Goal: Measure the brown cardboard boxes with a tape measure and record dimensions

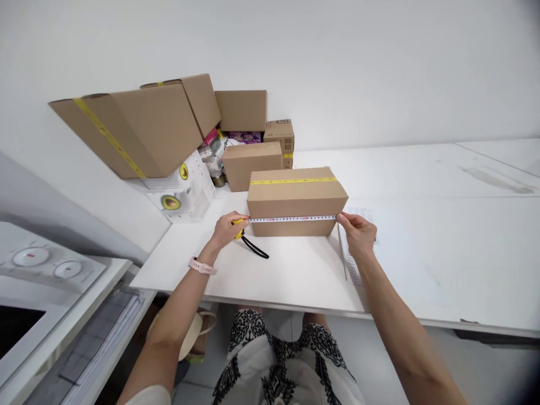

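Observation:
A brown cardboard box [295, 194] with yellow tape along its top stands on the white table. Across its near face stretches the white blade of a tape measure [291, 219], pulled straight from side to side. My left hand [228, 229] is closed around the yellow tape measure case at the box's left edge; a black wrist strap [255, 247] hangs from it onto the table. At the right edge, my right hand [358, 230] pinches the blade's end between thumb and fingers. Printed paper sheets [366, 216] lie partly behind and under my right hand.
Several cardboard boxes [145, 126] are stacked at the back left, the largest on white cartons with avocado pictures [185, 194]. A microwave [46, 264] stands on a shelf at the left. The white table [442, 247] extends right, along the wall.

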A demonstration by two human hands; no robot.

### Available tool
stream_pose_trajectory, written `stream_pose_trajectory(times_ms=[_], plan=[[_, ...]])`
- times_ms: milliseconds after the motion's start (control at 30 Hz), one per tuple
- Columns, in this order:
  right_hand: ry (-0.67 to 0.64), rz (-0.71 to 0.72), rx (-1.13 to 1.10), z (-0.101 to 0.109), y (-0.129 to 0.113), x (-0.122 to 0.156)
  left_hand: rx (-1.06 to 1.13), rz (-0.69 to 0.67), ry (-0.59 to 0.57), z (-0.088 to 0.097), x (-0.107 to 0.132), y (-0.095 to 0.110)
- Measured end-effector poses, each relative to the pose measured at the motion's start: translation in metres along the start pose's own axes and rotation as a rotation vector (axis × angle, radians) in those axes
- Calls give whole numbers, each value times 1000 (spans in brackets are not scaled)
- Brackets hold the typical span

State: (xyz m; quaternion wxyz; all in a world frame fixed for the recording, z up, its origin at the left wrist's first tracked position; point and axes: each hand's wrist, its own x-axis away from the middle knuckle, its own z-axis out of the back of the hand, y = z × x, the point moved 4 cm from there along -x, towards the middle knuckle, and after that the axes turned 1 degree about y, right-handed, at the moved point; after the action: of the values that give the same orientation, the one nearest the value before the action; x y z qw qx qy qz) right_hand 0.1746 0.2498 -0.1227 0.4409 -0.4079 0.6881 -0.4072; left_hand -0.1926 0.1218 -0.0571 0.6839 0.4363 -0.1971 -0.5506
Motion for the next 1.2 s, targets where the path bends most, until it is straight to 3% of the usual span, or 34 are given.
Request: stream_pose_trajectory(times_ms=[233, 333, 433, 533, 633, 700, 933, 1200], plan=[[21, -32, -39, 0, 8, 2, 44, 19, 28, -4, 3, 2], [32, -29, -29, -1, 0, 2, 48, 42, 17, -3, 2, 8], [17, -1, 19, -4, -33, -4, 53, 74, -22, 8, -3, 24], [-35, 14, 135, -8, -83, -16, 45, 109, -117, 29, -14, 50], [-142, -45, 235, -17, -123, -25, 1, 142, -259, 49, -27, 78], [-195, -116, 293, -22, -134, -26, -35, 177, -308, 57, -34, 88], [-235, -443, 370, -25, -110, -16, -90, 308, -522, 44, -32, 73], [-237, -494, 361, -28, -101, -21, -117, 276, -690, 39, -44, 67]])
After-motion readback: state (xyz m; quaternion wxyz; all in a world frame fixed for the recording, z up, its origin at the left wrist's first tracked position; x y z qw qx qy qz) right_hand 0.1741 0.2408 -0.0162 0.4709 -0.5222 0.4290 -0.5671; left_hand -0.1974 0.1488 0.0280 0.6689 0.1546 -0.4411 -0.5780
